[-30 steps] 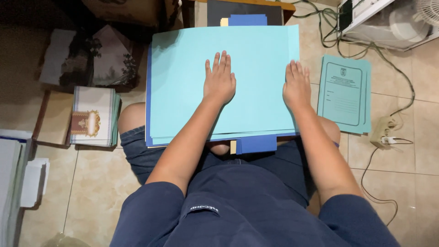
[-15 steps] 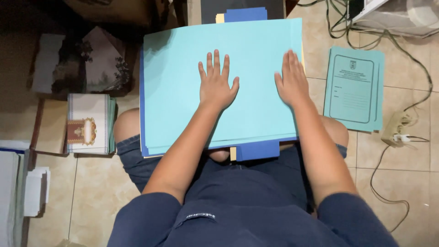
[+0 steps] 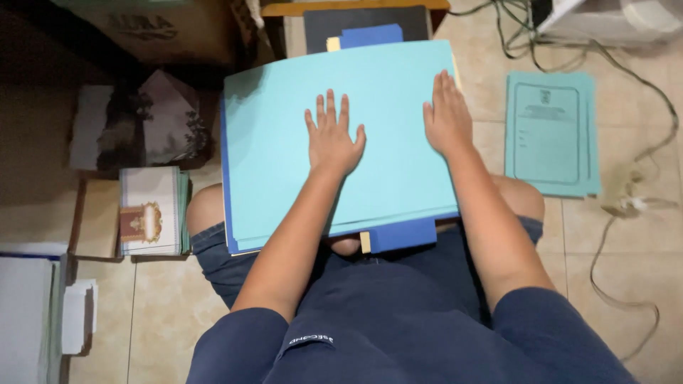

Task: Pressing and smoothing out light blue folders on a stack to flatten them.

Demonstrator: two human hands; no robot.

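A stack of light blue paper covers (image 3: 277,149) lies across my lap, on top of a darker blue folder (image 3: 398,235) whose edge sticks out near my knees. My left hand (image 3: 333,139) rests flat on the middle of the top sheet with fingers spread. My right hand (image 3: 447,117) lies flat, fingers together, near the stack's right edge. Neither hand grips anything. A yellow strip (image 3: 365,242) shows under the stack's near edge.
A separate pile of printed light blue covers (image 3: 551,135) lies on the tiled floor at right, beside cables (image 3: 626,213). At left are a stack of white printed booklets (image 3: 149,210), dark picture prints (image 3: 142,128) and white boxes (image 3: 28,313). A cardboard box (image 3: 171,32) stands behind.
My left hand has slid a little toward me and to the right on the top sheet. The view has shifted slightly; my right hand stays pressed near the right edge.
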